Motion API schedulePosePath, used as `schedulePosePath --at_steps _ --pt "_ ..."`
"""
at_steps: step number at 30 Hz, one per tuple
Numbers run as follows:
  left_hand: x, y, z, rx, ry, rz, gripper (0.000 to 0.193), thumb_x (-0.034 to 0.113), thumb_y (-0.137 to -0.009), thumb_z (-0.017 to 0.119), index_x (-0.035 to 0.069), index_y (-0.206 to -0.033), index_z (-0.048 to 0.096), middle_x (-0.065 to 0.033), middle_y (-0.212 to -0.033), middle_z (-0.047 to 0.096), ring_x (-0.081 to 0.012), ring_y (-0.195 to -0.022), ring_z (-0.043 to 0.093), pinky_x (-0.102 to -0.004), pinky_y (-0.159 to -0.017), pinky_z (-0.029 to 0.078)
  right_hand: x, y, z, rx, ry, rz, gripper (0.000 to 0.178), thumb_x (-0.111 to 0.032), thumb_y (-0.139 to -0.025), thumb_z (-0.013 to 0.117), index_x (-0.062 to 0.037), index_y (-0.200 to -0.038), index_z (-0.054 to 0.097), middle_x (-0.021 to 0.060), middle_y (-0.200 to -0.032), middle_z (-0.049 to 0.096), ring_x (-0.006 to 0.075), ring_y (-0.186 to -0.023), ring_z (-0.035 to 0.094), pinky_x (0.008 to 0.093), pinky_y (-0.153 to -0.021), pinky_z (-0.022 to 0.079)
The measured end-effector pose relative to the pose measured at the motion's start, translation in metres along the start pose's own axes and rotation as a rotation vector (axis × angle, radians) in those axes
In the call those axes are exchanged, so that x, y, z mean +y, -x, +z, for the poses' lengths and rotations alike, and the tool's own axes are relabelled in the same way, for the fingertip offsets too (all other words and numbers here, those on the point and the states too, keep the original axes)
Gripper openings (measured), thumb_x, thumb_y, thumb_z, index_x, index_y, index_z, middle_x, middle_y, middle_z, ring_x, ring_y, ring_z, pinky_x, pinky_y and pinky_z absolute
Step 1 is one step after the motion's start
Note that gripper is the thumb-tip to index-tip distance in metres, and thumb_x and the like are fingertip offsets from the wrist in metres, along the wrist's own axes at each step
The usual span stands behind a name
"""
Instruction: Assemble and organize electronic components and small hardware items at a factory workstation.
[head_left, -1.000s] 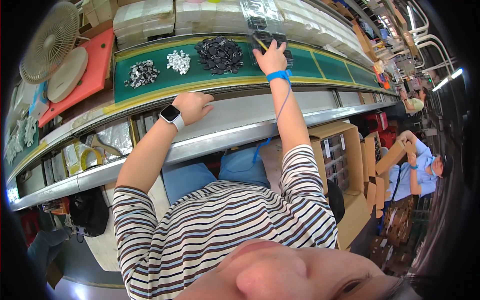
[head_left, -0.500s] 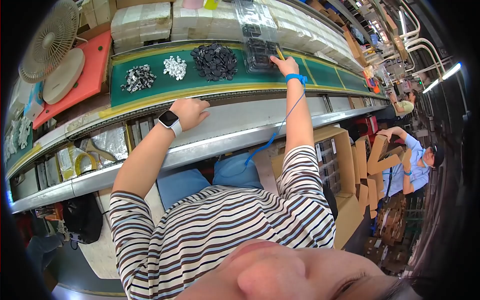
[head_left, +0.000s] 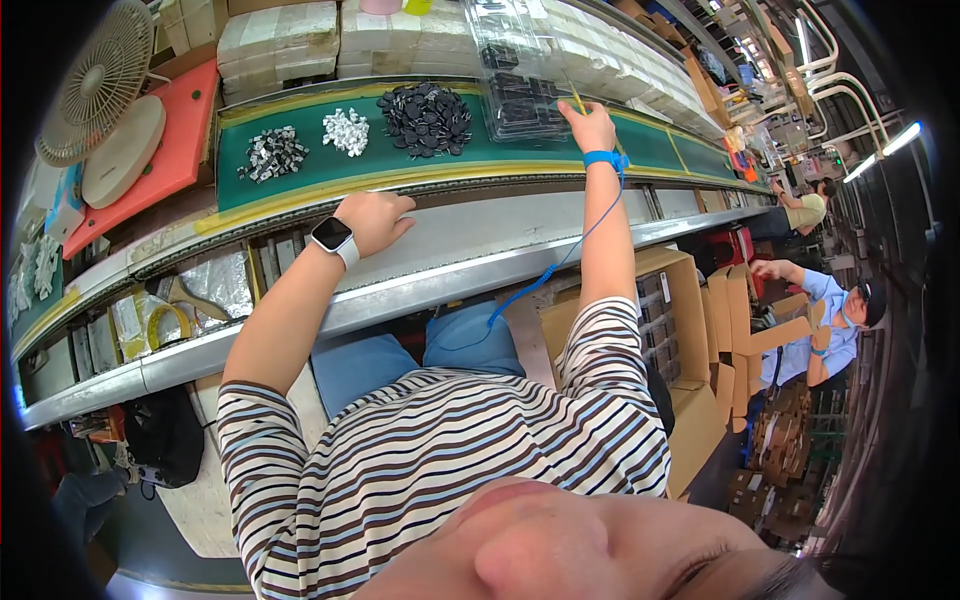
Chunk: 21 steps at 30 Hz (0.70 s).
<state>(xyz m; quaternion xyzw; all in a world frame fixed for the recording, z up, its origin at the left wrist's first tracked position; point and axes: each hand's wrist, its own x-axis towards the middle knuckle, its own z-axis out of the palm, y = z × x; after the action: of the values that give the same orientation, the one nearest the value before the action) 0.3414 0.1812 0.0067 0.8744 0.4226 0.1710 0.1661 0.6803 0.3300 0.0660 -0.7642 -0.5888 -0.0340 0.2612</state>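
Note:
My right hand point(head_left: 590, 128) is closed on a thin yellow pen-like tool point(head_left: 579, 100), whose exact kind I cannot make out. It is just right of a clear plastic tray point(head_left: 520, 122) with black square parts in its compartments. At the near edge of the green belt, my left hand point(head_left: 372, 222) rests with its fingers loosely stretched and nothing in it. Beyond it lie a pile of black-and-silver small parts point(head_left: 275, 155), a pile of white small parts point(head_left: 346, 132) and a larger heap of black round parts with leads point(head_left: 426, 120).
A fan point(head_left: 97, 80) stands on a red board point(head_left: 190, 150) at the left. White foam blocks point(head_left: 400, 45) line the belt's far side. Below the rail are a tape roll point(head_left: 168, 326) and a brush point(head_left: 195, 300). An open carton point(head_left: 690, 400) and a co-worker point(head_left: 830, 320) are at the right.
My right hand has moved slightly right, away from the tray, with the yellow tool still in it. My left hand stays in place. The co-worker's hand and carton have shifted.

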Motion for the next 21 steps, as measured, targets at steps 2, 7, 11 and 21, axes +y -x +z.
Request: schedulePosePath --at_steps 2,7,11,21 --pt "0.005 -0.006 -0.002 0.032 0.011 0.041 0.022 0.025 -0.079 0.052 0.008 -0.091 0.058 -0.0119 -0.080 0.061 -0.0295 -0.075 0.058 -0.0396 -0.065 0.047 0.015 -0.009 -0.014 0.032 -0.072 0.034 0.064 -0.050 -0.062 0.066 0.0004 -0.101 0.057 0.0201 -0.101 0.058 0.0330 -0.094 0.055 0.0386 -0.080 0.043" --pt "0.009 -0.010 -0.003 0.029 0.021 0.049 0.022 0.025 -0.079 0.052 0.008 -0.090 0.058 -0.0126 -0.079 0.061 -0.0296 -0.075 0.058 -0.0399 -0.065 0.046 0.054 -0.010 0.011 0.007 -0.029 0.151 0.053 -0.047 -0.067 0.062 0.0002 -0.091 0.061 0.0205 -0.091 0.060 0.0337 -0.091 0.056 0.0387 -0.079 0.043" --pt "0.008 -0.008 -0.004 0.011 0.014 0.035 0.023 0.025 -0.079 0.052 0.008 -0.092 0.058 -0.0130 -0.080 0.062 -0.0295 -0.074 0.059 -0.0398 -0.065 0.047 0.058 0.003 0.028 -0.006 -0.157 0.214 0.054 -0.052 -0.071 0.056 -0.0014 -0.089 0.063 0.0203 -0.089 0.061 0.0347 -0.090 0.056 0.0388 -0.079 0.043" --pt "0.002 -0.013 -0.002 0.019 0.032 0.006 0.025 0.023 -0.077 0.055 0.007 -0.095 0.060 -0.0124 -0.081 0.062 -0.0277 -0.073 0.059 -0.0373 -0.064 0.047 0.054 0.000 0.028 -0.061 -0.189 0.135 0.057 -0.056 -0.073 0.051 -0.0037 -0.091 0.063 0.0194 -0.091 0.061 0.0353 -0.090 0.055 0.0391 -0.078 0.042"
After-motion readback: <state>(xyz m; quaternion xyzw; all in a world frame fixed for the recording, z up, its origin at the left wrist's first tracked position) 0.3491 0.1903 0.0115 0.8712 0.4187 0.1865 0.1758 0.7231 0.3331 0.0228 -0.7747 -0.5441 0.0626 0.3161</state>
